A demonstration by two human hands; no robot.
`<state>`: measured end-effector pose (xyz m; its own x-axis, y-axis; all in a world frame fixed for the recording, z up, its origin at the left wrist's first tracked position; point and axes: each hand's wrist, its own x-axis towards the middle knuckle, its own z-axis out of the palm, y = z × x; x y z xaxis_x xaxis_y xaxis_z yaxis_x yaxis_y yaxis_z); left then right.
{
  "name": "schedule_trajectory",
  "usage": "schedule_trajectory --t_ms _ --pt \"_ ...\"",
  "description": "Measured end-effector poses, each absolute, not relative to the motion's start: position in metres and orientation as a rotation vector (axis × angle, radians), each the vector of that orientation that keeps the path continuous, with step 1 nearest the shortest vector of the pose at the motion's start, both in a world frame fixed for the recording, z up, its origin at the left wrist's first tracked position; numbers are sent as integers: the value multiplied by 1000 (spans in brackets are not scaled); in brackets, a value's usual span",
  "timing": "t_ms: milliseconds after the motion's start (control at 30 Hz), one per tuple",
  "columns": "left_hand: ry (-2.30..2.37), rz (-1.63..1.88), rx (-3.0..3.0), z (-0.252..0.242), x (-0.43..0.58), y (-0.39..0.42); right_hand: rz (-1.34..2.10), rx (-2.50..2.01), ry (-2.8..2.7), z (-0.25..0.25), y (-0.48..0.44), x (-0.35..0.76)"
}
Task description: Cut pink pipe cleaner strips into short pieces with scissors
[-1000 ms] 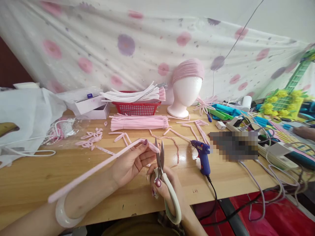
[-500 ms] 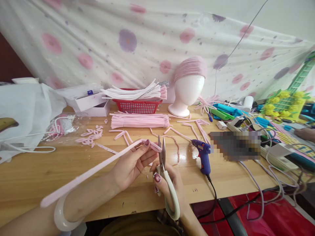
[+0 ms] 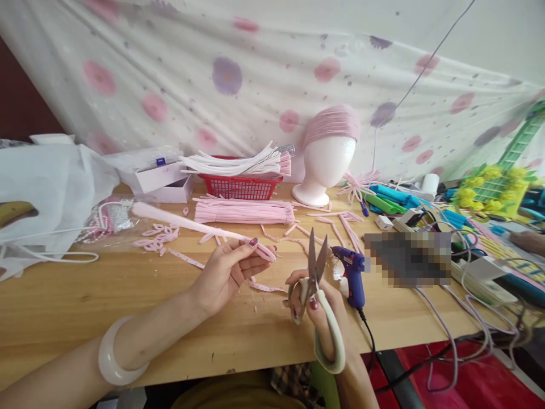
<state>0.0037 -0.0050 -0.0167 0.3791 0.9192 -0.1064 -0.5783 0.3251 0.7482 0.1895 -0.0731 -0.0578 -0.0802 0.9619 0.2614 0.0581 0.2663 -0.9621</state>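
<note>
Pale flower-print sheet hung along the wall. Before it, a wooden table, well covered. At the back, a red basket with white and pink stems across it; beside it, a white display head, crown wrapped in pink. In front of the basket, a pink bundle. Further left, small pink loops. A measuring tape passes behind the left hand.

Left hand: grip narrow, thumb and fingers pinching a pink stem over the table. Stem doubled at the pinch; folded end pokes past the fingertips to the right, long tail slants up-left in this view.

Right hand: grip around the handles of scissors, blades upright, parted, apart from the stem. Glue gun just beyond, to the right.

On handling, my judgement: pinch firmly just behind the cutting line, fingertips out of the blades' path. Fuzzy pile likely hides a wire, so seat the stem deep near the pivot, square to the blades, and squeeze once. Keep the long tail clear.
</note>
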Motion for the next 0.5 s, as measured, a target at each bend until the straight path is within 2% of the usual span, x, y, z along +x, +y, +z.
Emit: schedule_trajectory --t_ms 267,500 --pt "584 1026 903 -11 -7 7 782 -1466 -1832 -38 -69 203" --pt "606 1018 936 -12 -5 6 588 -1529 -1894 -40 -70 192"
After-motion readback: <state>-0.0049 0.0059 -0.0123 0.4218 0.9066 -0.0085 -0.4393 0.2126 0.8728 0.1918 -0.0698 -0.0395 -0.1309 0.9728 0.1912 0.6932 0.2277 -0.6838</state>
